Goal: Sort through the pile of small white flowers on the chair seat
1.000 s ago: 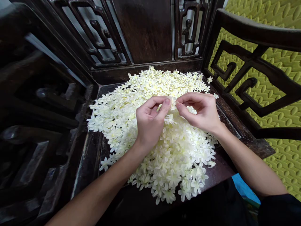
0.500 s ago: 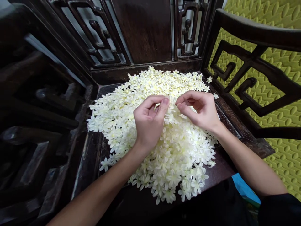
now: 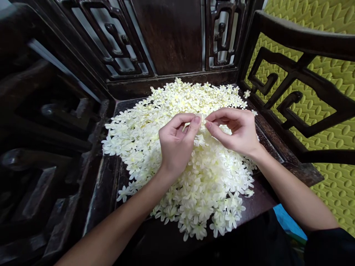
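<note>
A broad heap of small white artificial-looking flowers (image 3: 219, 173) with pale yellow centres covers the dark wooden seat (image 3: 257, 199). Above the middle of the heap, my left hand (image 3: 177, 142) is closed, thumb against index finger, pinching a small white flower (image 3: 203, 120). From the other side my right hand (image 3: 235, 129) meets it, thumb and index finger closed at the flower's edge. Both sets of fingertips nearly touch. The fingers cover most of the held flower, and it blends with the white blossoms behind.
Behind the heap rises a carved dark wooden backrest (image 3: 169, 37). Openwork armrests stand at the left (image 3: 50, 147) and right (image 3: 299, 81). A yellow-green textured surface (image 3: 338, 140) lies beyond the right one. Something blue (image 3: 288, 221) shows at lower right, beside dark clothing.
My right fingertips drew slightly away from the left ones half a second ago, and now they are back together at the flower. My left hand shifted only a little. The heap looks unchanged.
</note>
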`<act>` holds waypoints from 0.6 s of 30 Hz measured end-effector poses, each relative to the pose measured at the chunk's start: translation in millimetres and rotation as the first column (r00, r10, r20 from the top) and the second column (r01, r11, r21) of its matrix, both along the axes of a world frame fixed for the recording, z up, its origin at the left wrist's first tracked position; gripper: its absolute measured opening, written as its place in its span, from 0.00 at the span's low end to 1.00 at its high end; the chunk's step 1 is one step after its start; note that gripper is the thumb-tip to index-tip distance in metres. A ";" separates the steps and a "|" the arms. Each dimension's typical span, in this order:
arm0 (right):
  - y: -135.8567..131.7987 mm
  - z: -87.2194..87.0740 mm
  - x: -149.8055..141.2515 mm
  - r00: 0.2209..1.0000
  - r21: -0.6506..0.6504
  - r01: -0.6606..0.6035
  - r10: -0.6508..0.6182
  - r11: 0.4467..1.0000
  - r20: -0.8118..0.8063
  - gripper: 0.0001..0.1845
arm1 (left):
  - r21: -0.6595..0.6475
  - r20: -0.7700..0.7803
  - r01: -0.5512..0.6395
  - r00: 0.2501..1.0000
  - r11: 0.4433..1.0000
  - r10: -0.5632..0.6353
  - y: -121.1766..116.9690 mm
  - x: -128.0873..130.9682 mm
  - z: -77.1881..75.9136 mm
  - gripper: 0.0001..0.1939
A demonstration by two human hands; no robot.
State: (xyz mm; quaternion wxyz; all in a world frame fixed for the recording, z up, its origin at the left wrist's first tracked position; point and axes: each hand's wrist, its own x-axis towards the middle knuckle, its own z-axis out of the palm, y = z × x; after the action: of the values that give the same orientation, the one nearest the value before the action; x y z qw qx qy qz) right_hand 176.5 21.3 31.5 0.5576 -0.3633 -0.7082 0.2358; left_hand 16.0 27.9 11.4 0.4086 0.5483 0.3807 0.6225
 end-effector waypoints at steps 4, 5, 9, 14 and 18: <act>0.2 -0.6 0.2 0.998 0.008 0.044 -0.045 0.999 0.042 0.04 | 0.073 -0.068 -0.033 0.997 0.997 0.038 -2.1 -0.5 2.7 0.04; 0.3 -0.8 0.2 0.997 0.011 0.063 -0.063 0.998 0.050 0.04 | 0.099 -0.084 -0.041 0.995 0.994 0.050 -2.7 -0.6 3.7 0.03; 0.7 -1.0 0.4 0.997 0.003 0.066 -0.066 0.998 0.037 0.05 | 0.179 -0.122 -0.043 0.990 0.983 0.066 -5.4 -0.6 8.2 0.03; -0.5 -0.5 1.9 1.000 -0.016 0.004 -0.004 1.000 -0.008 0.08 | 0.152 -0.109 -0.050 0.992 0.987 0.067 -6.2 0.5 9.4 0.03; -1.8 -0.5 1.5 0.999 0.018 0.002 -0.001 1.000 -0.039 0.07 | 0.080 -0.053 -0.045 0.997 0.996 0.049 -3.5 0.7 5.0 0.04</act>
State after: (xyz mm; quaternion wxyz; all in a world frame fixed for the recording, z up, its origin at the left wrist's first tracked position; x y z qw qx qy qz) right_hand 178.1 19.5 31.0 0.5748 -0.3542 -0.6989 0.2360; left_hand 16.8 24.3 16.4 0.3611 0.5718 0.3797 0.6313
